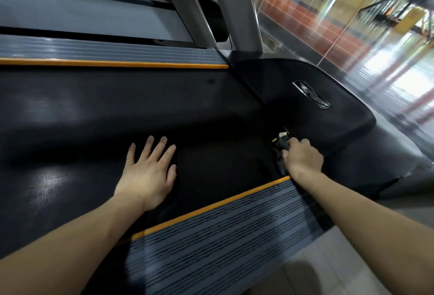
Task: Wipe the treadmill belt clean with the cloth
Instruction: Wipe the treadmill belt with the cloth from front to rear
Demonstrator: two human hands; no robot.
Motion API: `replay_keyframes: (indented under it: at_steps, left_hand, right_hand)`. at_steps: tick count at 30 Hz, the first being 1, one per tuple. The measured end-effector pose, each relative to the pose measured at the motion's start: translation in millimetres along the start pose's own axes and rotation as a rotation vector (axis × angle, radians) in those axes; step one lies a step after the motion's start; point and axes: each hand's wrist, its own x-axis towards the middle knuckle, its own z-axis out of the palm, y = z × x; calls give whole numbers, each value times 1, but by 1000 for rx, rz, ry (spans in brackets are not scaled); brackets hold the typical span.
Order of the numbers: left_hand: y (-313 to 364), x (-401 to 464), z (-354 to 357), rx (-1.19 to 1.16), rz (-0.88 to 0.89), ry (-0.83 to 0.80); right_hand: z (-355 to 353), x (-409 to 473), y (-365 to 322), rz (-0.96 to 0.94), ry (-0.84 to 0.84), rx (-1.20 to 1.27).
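Note:
The black treadmill belt (94,111) fills the middle of the view. A dark cloth (225,172) lies on it and is hard to tell apart from the belt; a small pale tag (282,134) shows at its far end. My right hand (303,158) grips a bunched part of the cloth, fingers curled, where the belt meets the black motor cover (305,88). My left hand (148,172) rests flat on the belt with its fingers spread, at the cloth's left edge.
Grey ribbed side rails with orange strips run along both sides of the belt, far (105,52) and near (223,236). Silver uprights (237,8) rise behind the motor cover. A second treadmill (70,12) stands beyond. Glossy floor (387,71) and a glass wall lie to the right.

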Motion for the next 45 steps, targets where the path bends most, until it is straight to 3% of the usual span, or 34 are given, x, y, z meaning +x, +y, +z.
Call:
replay_keyframes:
  at_steps: [6, 11, 15, 20, 24, 31, 45]
  left_hand:
    - [1, 1, -2, -12, 0, -11]
    - [0, -4, -7, -47, -3, 21]
    - [-5, -20, -11, -11, -51, 16]
    - [-18, -36, -16, 30, -116, -26]
    - [-32, -40, -17, 33, -124, -46]
    - [-57, -37, -20, 14, -142, -24]
    - [-138, 55, -30, 3, -238, -38]
  right_hand:
    - [-10, -39, -35, 50, -51, 164]
    - [-23, -125, -122, -275, -80, 284]
    - [-30, -116, -116, -366, -71, 252]
    - [-24, -70, -84, -68, -35, 176]
    - [-24, -84, -105, 21, -53, 253]
    - [-29, -148, -176, -351, 15, 304]
    - [-9, 14, -278, -230, 39, 341]
